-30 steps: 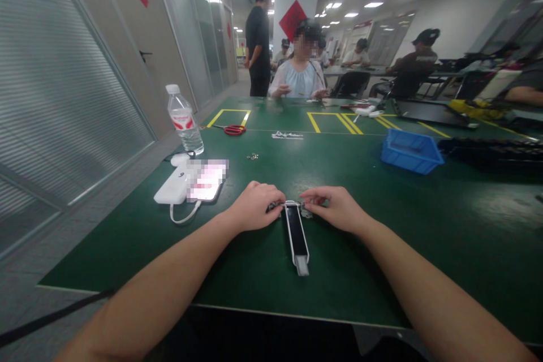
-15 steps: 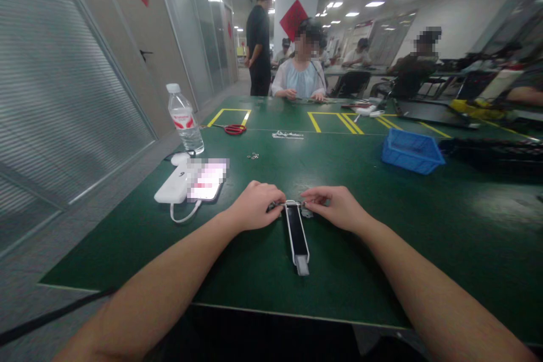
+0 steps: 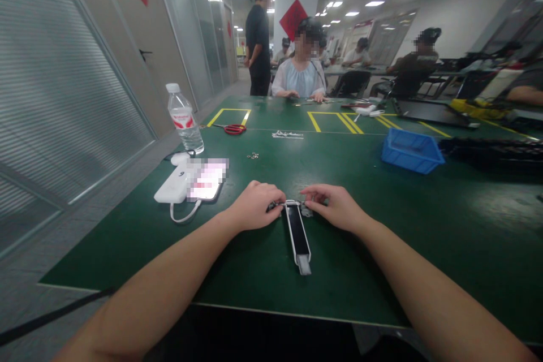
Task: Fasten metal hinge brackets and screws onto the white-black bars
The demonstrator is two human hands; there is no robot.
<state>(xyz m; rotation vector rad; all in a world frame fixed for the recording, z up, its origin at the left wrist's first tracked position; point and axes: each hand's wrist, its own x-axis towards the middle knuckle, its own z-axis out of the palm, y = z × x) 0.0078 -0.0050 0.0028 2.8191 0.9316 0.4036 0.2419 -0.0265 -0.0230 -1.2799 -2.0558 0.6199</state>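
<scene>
A long black strap with a silver frame and a metal tip [image 3: 298,236] lies on the green table [image 3: 382,249], pointing toward me. My left hand [image 3: 254,205] is curled at the strap's far end, fingers pinched on a small metal piece there. My right hand [image 3: 333,205] is on the other side of that end, thumb and fingers pinched on a small metal part [image 3: 306,211]. Both hands rest on the table surface.
A white power bank with cable [image 3: 172,186] and a phone [image 3: 206,179] lie to the left, a water bottle [image 3: 184,120] behind them. Red scissors [image 3: 233,129], small metal parts [image 3: 287,135] and a blue bin [image 3: 410,150] sit farther back. People sit and stand across the table.
The strap's near tip has swung slightly to the right. My right hand's fingers shifted a little at the strap's far end. My left hand has stayed put.
</scene>
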